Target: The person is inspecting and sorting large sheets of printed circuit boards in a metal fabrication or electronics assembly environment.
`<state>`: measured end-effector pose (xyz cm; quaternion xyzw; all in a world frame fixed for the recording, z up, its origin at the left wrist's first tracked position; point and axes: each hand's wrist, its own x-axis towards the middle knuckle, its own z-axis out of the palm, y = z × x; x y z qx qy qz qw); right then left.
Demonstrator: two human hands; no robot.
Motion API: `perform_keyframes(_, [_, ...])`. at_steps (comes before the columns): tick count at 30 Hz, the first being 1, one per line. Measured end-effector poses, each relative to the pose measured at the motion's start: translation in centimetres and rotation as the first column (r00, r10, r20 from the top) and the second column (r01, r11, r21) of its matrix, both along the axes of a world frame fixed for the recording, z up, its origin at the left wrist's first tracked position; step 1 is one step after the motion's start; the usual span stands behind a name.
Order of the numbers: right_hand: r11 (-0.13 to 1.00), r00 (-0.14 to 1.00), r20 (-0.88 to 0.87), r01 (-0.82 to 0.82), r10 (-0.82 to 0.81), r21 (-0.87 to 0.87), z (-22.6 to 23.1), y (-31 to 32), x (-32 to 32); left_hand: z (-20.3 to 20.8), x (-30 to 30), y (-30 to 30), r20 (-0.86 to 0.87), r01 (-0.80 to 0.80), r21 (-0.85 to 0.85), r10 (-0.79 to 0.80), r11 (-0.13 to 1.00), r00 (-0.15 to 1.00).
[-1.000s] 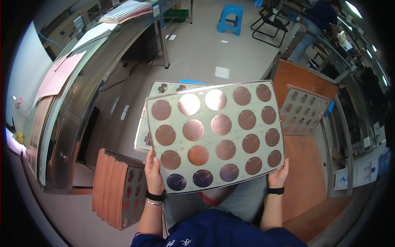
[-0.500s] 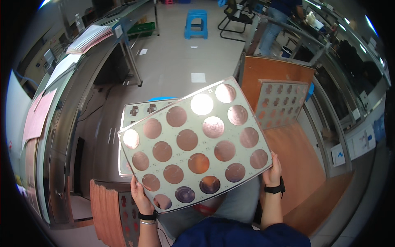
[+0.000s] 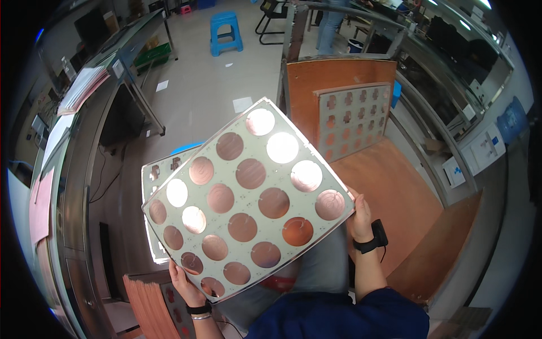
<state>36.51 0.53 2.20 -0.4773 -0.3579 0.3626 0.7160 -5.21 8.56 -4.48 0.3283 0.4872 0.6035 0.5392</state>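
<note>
A flat, pale green panel (image 3: pixel 240 160) with rows of round copper discs is tilted in front of me, between both hands. At its lower left corner my left hand (image 3: pixel 185 287) is closed on the edge. My right hand (image 3: pixel 359 219) grips the right corner, its thumb along the rim. Several of the upper discs shine with reflected light. Behind the left part of this panel lies another panel (image 3: pixel 153 171) with cross-shaped copper marks, partly covered. Leaning against an orange-brown board to the right is a similar panel (image 3: pixel 353 116) with cross-shaped marks.
A stack of copper-edged panels (image 3: pixel 148 305) stands at lower left. The orange-brown board (image 3: pixel 302 85) rises from a brown platform (image 3: pixel 389 186) on the right. Along the left runs a workbench with papers (image 3: pixel 84 87). A blue stool (image 3: pixel 226 34) and a person's legs (image 3: pixel 332 28) are farther off.
The held panel has turned so its right side dips more steeply, and its reflections have shifted. My view has swung right, bringing more of the right side into sight. Both hands keep their grip.
</note>
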Motion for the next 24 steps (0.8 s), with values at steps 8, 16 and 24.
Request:
perform_keyframes(8, [0.999, 0.998, -0.045, -0.036, 0.037, 0.017, 0.1, 0.2, 0.0, 1.3, 0.2, 0.0, 0.036, 0.070, 0.006, -0.070, 0.998, 0.997])
perform_keyframes(16, [0.989, 0.929, -0.341, -0.128, 0.146, 0.076, 0.3, -1.1, 2.9, 2.0, -1.1, -0.1, 0.375, 0.097, 0.118, -0.135, 0.988, 0.917])
perform_keyframes(24, [0.973, 0.949, 0.223, -0.207, 0.224, -0.099, 5.6, -0.3, 3.9, 6.3, -2.6, -1.5, 0.341, 0.090, 0.201, -0.156, 0.975, 0.927])
